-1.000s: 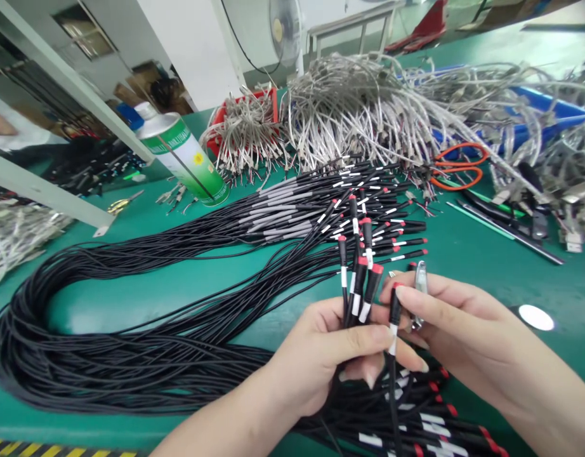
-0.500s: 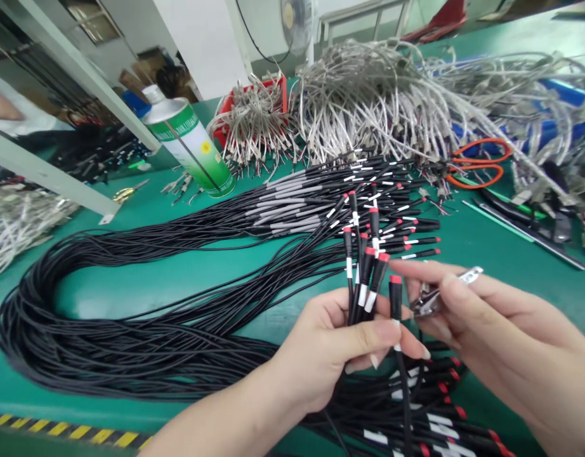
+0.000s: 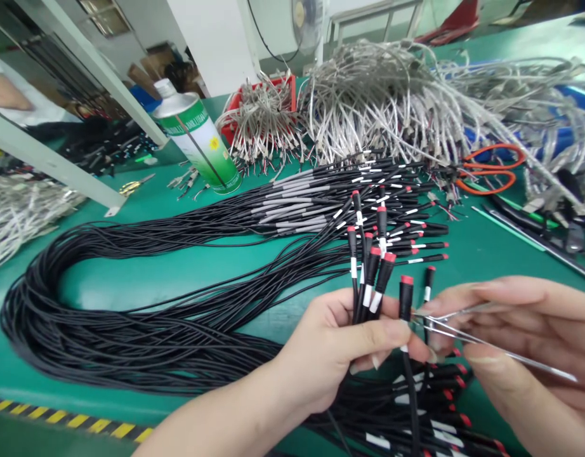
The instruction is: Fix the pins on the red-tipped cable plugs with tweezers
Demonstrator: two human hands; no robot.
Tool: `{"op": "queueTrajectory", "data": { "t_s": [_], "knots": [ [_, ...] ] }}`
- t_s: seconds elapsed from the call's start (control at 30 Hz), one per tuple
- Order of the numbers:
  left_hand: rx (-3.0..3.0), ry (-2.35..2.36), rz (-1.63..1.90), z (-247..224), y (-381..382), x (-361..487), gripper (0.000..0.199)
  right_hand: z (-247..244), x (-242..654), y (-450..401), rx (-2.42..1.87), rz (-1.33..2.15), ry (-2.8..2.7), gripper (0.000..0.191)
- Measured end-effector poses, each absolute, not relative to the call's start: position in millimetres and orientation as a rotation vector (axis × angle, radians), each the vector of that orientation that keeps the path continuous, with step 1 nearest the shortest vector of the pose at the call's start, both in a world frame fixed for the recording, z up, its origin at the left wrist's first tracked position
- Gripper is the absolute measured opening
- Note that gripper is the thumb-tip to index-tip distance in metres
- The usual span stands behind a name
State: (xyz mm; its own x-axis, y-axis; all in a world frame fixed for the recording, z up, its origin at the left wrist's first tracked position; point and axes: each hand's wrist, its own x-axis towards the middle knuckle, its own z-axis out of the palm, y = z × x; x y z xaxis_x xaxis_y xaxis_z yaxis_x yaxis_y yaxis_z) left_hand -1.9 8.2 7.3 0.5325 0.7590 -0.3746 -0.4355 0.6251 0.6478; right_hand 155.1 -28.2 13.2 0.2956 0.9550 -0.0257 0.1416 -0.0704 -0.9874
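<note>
My left hand (image 3: 340, 343) is closed around several black cables with red-tipped ends (image 3: 384, 279) and white labels, standing upright out of the grip. One red-tipped cable end (image 3: 406, 301) stands apart at the thumb tip. In my right hand (image 3: 521, 324) is a small metal nail clipper (image 3: 447, 329), seen edge-on, held between thumb and fingers. Its jaws are close beside that single end; I cannot tell whether they touch it. Another thinner cable end (image 3: 428, 285) rises just behind the clipper. The long bundle of black cables (image 3: 131, 349) loops left across the green table (image 3: 178, 279).
Behind the cables stand a green and white can (image 3: 202, 146) and a red bin (image 3: 292, 95) of grey cables. A large heap of clear-grey cables (image 3: 378, 95) lies at the back. Orange-handled scissors (image 3: 492, 168) are at right. A person's arm (image 3: 7, 92) shows far left.
My right hand has turned the clipper edge-on, its arms now spread, and brought its jaws closer to the single cable end. My left hand keeps its grip. The view has shifted slightly.
</note>
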Motion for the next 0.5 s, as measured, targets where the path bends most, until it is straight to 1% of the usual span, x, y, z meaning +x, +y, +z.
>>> {"op": "queueTrajectory", "data": {
  "t_s": [0.13, 0.33, 0.5],
  "knots": [
    [0.518, 0.683, 0.747, 7, 8, -2, 0.020, 16, 144, -29, -1.472, 0.880, -1.080, 0.022],
    [0.550, 0.726, 0.738, 7, 8, -3, 0.020, 4, 156, -30, -1.468, 0.898, -1.122, 0.027],
    [0.559, 0.737, 0.739, 5, 8, -2, 0.021, 6, 152, -32, -1.420, 0.834, -1.146, 0.018]
  ]
}}
